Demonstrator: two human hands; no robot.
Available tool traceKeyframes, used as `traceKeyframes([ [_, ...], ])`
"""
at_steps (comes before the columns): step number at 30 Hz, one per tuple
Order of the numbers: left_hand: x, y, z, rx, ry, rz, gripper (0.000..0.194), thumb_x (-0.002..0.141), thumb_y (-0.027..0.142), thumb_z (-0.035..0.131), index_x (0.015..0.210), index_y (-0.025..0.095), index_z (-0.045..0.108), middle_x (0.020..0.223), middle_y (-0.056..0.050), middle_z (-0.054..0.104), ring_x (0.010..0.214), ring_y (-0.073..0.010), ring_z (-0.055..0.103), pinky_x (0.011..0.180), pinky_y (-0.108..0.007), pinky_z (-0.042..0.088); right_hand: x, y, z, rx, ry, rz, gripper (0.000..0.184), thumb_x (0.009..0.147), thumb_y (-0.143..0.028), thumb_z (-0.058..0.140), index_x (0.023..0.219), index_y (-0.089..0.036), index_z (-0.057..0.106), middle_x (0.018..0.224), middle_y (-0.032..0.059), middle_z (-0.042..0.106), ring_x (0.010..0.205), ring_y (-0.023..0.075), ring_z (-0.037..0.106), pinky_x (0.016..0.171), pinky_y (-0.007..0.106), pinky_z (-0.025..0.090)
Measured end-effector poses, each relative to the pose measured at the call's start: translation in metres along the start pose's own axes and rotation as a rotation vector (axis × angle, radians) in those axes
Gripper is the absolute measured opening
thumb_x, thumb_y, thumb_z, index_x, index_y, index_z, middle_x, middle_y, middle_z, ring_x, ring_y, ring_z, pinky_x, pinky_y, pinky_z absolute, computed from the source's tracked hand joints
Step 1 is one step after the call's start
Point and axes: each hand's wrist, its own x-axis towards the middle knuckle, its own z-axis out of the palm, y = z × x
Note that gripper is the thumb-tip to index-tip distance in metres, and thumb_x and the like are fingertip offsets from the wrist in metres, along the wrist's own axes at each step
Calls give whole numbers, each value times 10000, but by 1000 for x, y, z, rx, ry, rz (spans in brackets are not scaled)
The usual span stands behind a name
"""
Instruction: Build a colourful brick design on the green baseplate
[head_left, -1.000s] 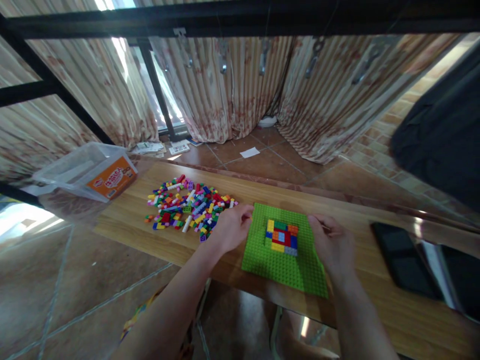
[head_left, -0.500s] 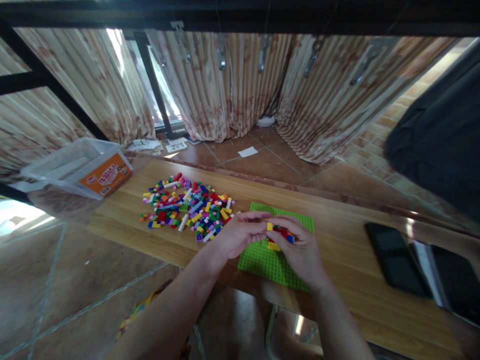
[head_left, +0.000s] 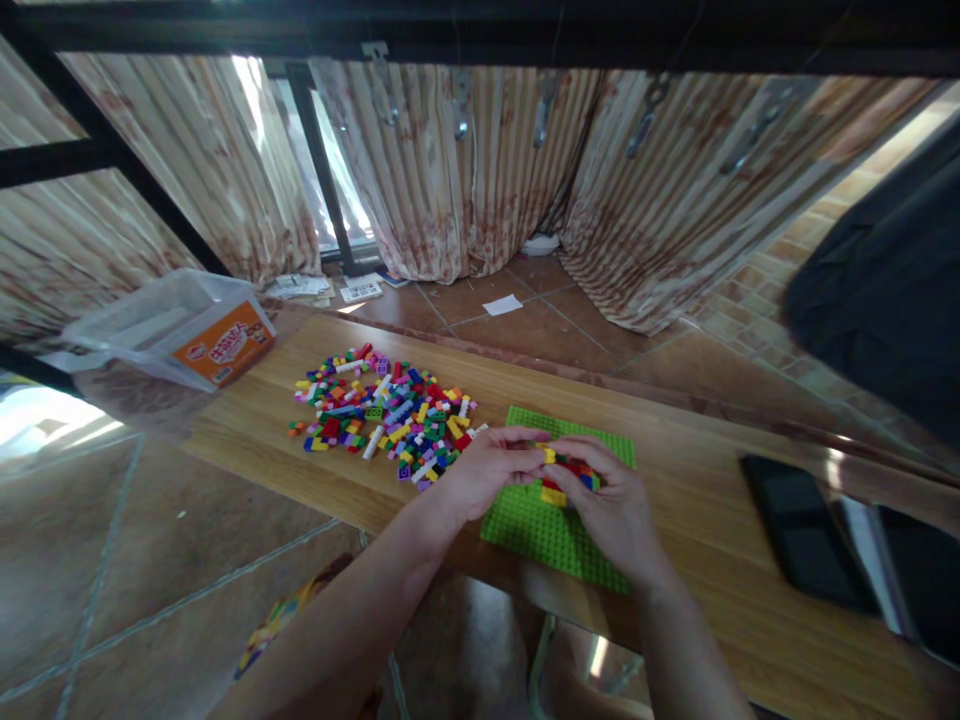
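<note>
Over a green studded baseplate point(head_left: 547, 540), my right hand point(head_left: 619, 505) is closed around a small cluster of joined toy bricks point(head_left: 555, 494) in yellow, red and blue. Its fingers cover much of the cluster. My left hand point(head_left: 499, 465) meets it from the left, fingertips pinched at a yellow brick point(head_left: 550, 455) on the cluster's upper left. Whether that brick is pressed onto the others cannot be made out. Left of the baseplate a pile of loose bricks point(head_left: 390, 410) in many colours is spread on the wooden table.
A clear plastic tub point(head_left: 165, 320) with an orange label stands at the table's far left end. To the right lie a black tablet or phone point(head_left: 806, 530) and another dark flat device point(head_left: 919, 570). Curtains point(head_left: 480, 180) hang beyond the table point(head_left: 697, 520).
The view has shifted slightly, so everything sits a little further right. Both hands stay together at the brick cluster, the fingers shifting only a little.
</note>
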Motion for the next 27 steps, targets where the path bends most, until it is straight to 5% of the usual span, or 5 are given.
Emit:
traceKeyframes([
  [4,1,0,3,78,44,35,349,702,218,773,1024,116,687,771,-34,694,668,-99,614,707,-245,459,1,8,-7,-25,19,11,172,850,-377,653,956,-262,726,1043,46,686,976,203,642,887,375,502],
  [9,10,-7,-2,491,217,230,274,796,153,617,1061,126,682,861,-57,722,752,-137,633,734,-262,486,5,27,-28,-234,172,176,274,793,-471,673,923,-238,738,1045,69,701,1019,251,627,928,425,468],
  [14,15,-12,-9,813,245,328,295,808,141,564,1076,134,686,979,-75,738,885,-182,671,828,-302,520,6,41,-33,-281,97,190,295,783,-486,659,911,-234,745,1069,77,692,1031,251,620,975,439,439],
  [27,13,-13,-9,972,206,354,269,823,176,552,1049,149,695,989,-61,740,889,-183,675,824,-291,525,5,57,-27,-473,19,127,264,813,-421,609,922,-227,752,1063,105,674,1025,277,595,969,489,436],
])
